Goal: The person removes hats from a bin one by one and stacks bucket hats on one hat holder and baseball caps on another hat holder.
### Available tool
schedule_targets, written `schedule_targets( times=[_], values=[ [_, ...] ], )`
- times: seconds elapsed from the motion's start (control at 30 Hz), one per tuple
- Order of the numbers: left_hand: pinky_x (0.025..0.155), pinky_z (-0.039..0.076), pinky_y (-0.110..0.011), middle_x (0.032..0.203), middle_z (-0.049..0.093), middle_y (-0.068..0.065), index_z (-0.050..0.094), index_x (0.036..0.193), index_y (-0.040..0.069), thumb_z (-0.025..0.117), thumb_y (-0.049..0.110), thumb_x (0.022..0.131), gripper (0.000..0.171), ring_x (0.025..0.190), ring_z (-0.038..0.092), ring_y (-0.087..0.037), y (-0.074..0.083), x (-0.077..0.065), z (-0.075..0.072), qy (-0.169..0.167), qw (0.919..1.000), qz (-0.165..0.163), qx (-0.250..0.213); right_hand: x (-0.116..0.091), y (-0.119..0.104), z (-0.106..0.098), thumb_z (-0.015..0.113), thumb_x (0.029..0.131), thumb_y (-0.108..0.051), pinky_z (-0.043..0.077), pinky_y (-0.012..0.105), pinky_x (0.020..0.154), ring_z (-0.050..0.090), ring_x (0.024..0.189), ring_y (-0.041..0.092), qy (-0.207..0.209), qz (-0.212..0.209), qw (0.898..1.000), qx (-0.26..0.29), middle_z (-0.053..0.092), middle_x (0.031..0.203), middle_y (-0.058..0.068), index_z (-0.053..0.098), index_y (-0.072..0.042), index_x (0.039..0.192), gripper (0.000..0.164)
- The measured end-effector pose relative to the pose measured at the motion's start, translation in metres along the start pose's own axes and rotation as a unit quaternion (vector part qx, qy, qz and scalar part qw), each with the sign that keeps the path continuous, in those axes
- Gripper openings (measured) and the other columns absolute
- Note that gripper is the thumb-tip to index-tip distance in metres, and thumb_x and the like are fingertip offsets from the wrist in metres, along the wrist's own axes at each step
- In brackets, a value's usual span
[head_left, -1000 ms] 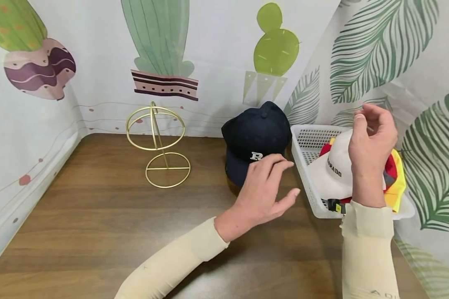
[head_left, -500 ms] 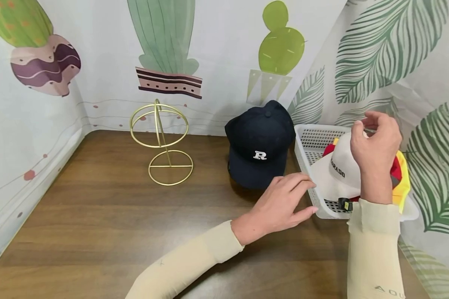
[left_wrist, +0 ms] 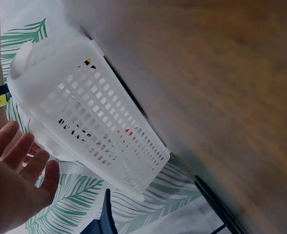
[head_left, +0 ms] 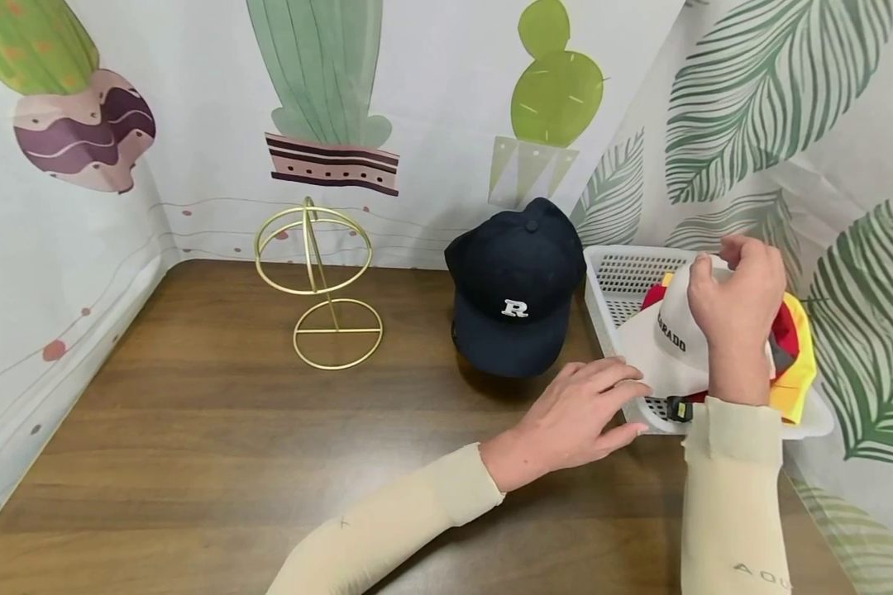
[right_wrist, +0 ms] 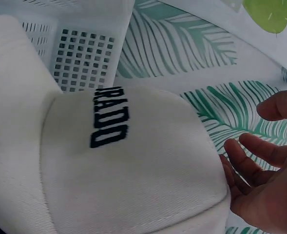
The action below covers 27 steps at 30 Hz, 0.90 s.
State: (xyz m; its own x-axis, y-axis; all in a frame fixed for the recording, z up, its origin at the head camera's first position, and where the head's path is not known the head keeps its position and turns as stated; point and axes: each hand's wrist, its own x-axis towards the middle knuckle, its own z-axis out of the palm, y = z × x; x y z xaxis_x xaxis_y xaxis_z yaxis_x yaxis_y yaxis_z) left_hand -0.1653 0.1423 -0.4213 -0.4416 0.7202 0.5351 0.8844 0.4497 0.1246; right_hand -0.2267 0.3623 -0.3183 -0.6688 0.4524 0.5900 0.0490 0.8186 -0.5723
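Observation:
A white cap (head_left: 675,314) with dark lettering lies in a white plastic basket (head_left: 599,318) at the right. My right hand (head_left: 742,302) hovers over the cap's crown in the head view. In the right wrist view, its loosely bent fingers (right_wrist: 260,161) are beside the crown, not gripping it; I cannot tell whether they touch. My left hand (head_left: 575,413) reaches to the basket's near left corner, fingers extended by the cap's brim. Contact there is unclear. The left wrist view shows those fingers (left_wrist: 24,151) spread by the basket's rim.
A navy cap (head_left: 521,264) with a white R sits left of the basket. Farther left is a gold wire stand (head_left: 338,331) on the wooden table (head_left: 253,463). Under the white cap are red and yellow caps (head_left: 798,388). Printed cloth (head_left: 446,99) hangs behind.
My left hand has moved right, from in front of the navy cap to the basket's corner. My right hand has lowered toward the white cap's crown.

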Motion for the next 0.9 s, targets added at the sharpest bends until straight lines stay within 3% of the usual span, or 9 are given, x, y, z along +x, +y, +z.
schedule_targets(
  times=[0.3, 0.67, 0.9],
  values=[
    [0.110, 0.043, -0.031, 0.146, 0.058, 0.012, 0.070, 0.135, 0.031, 0.060, 0.045, 0.107, 0.033, 0.144, 0.046, -0.009, 0.001, 0.000, 0.003, -0.022, 0.9997, -0.003, 0.005, -0.008, 0.006, 0.000, 0.056, 0.098, -0.023, 0.032, 0.053, 0.113, 0.042, 0.133, 0.042, -0.001, 0.046, 0.999, -0.007, 0.060, 0.131, 0.025, 0.063, 0.002, 0.139, 0.048],
    [0.109, 0.045, -0.025, 0.143, 0.060, 0.007, 0.071, 0.134, 0.026, 0.064, 0.038, 0.106, 0.031, 0.133, 0.057, -0.006, 0.001, 0.001, 0.005, -0.016, 0.9996, 0.021, 0.003, -0.011, 0.012, -0.003, 0.050, 0.098, -0.023, 0.030, 0.058, 0.119, 0.036, 0.144, 0.043, -0.061, 0.106, 0.992, -0.026, 0.047, 0.146, 0.031, 0.061, 0.010, 0.139, 0.053],
    [0.107, 0.046, -0.023, 0.141, 0.060, 0.007, 0.071, 0.133, 0.026, 0.066, 0.038, 0.106, 0.030, 0.134, 0.056, -0.007, 0.004, 0.002, 0.007, -0.019, 0.9994, 0.021, 0.018, -0.012, 0.013, -0.003, 0.050, 0.097, -0.026, 0.029, 0.057, 0.121, 0.035, 0.146, 0.044, -0.076, 0.151, 0.985, -0.037, 0.044, 0.151, 0.031, 0.051, 0.009, 0.148, 0.062]
  ],
)
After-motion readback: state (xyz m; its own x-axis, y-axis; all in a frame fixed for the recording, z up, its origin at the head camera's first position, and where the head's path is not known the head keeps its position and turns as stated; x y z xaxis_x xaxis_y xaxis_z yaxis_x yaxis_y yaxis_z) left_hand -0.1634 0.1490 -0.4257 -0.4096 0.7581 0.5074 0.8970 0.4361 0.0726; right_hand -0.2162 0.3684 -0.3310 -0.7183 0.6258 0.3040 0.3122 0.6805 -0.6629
